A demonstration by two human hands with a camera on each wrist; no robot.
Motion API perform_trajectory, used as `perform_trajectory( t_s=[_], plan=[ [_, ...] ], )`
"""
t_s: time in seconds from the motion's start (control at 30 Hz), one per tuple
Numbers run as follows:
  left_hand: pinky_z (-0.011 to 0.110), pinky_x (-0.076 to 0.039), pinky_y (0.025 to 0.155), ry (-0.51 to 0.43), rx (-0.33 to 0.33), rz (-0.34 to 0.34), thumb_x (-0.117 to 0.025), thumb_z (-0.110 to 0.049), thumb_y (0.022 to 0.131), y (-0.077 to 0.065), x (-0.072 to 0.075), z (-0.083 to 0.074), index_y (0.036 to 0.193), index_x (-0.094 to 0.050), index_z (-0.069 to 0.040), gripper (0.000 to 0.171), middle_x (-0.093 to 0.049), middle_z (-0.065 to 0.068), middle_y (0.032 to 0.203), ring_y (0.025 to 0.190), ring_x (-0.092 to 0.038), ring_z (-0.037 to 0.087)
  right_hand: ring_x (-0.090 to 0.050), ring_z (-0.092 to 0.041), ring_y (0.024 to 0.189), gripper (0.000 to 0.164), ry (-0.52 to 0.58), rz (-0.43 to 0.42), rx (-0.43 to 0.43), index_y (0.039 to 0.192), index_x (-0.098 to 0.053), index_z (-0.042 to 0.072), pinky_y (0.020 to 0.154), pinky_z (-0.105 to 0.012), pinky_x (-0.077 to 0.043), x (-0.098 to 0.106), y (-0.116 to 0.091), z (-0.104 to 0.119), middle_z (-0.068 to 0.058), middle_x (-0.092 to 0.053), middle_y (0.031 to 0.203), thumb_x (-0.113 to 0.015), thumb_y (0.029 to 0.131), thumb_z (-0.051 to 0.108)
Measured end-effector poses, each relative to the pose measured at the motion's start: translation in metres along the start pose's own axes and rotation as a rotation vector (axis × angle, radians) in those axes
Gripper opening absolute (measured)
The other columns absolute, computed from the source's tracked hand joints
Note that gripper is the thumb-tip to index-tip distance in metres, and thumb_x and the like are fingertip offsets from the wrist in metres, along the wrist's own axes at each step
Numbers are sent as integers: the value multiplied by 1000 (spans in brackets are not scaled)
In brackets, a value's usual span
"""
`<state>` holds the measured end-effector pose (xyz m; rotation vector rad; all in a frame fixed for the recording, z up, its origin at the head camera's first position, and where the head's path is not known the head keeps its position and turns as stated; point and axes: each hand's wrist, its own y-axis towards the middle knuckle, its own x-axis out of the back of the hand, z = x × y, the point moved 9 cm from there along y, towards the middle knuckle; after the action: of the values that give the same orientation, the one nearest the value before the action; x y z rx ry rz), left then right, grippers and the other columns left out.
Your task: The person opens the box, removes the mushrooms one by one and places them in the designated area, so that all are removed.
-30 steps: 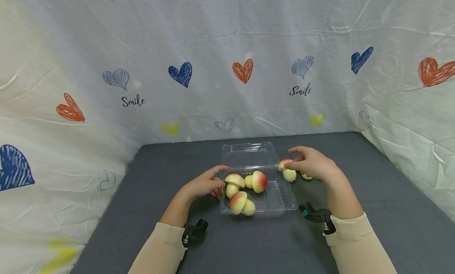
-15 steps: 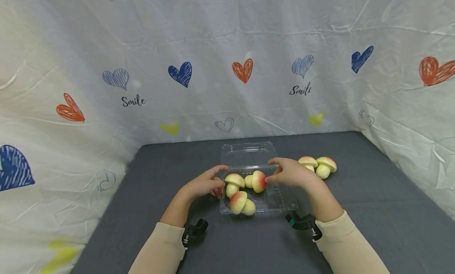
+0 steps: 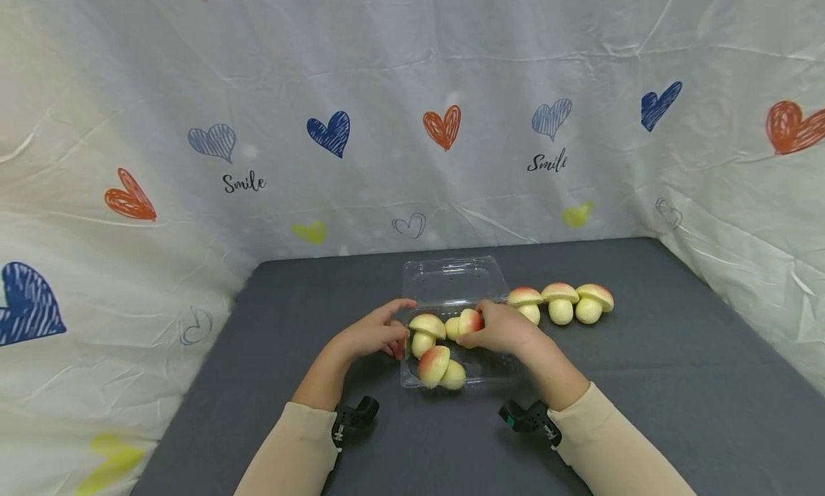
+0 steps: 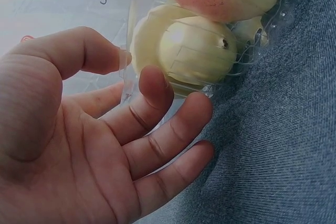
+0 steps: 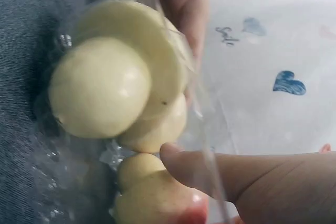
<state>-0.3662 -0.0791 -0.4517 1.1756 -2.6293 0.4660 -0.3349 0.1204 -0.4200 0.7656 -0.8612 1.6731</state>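
Clear plastic forms the box (image 3: 485, 371) before you, its lid (image 3: 454, 278) folded back on the dark table (image 3: 309, 288). It contains 3 mushrooms: a pale-capped mushroom (image 3: 427, 327) nearest your left hand (image 3: 370, 336), a front mushroom (image 3: 435, 366) with a red-flushed cap, tipped on its side, and a rear mushroom (image 3: 465, 326), also on its side, its red cap turned toward your right hand (image 3: 505, 329).

Your left hand holds the box by its left edge, thumb and index finger at the rim, the other 3 fingers loosely bent outside the wall. Your right hand reaches over the right half of the box, thumb and fingers about the rear mushroom's cap; how firmly they grip is hard to tell, since the right wrist view is blurred.

On the table, right of the box, 3 more mushrooms (image 3: 561, 303) stand in a close row, caps up. Behind the table you see a white curtain (image 3: 380, 66) printed with hearts. Beige sleeves (image 3: 290, 446) cover your forearms.
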Motion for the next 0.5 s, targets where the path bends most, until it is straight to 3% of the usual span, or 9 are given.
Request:
perform_trajectory(
  t_s=[0.27, 0.5],
  plan=[
    [39, -55, 68, 7, 0, -2, -53, -10, 98, -1, -1, -4, 162, -25, -8, 70, -67, 17, 78, 73, -69, 33, -67, -29, 85, 78, -129, -59, -42, 135, -51, -7, 73, -46, -53, -2, 3, 2, -15, -68, 105, -79, 87, 49],
    [40, -56, 69, 0, -10, 5, -54, -10, 97, 1, -1, -2, 161, -25, -7, 71, -65, 18, 77, 73, -69, 32, -64, -26, 79, 66, -150, -64, -42, 126, -56, -2, 70, -45, -51, -1, 2, 2, -11, -66, 97, -79, 87, 46]
  ],
)
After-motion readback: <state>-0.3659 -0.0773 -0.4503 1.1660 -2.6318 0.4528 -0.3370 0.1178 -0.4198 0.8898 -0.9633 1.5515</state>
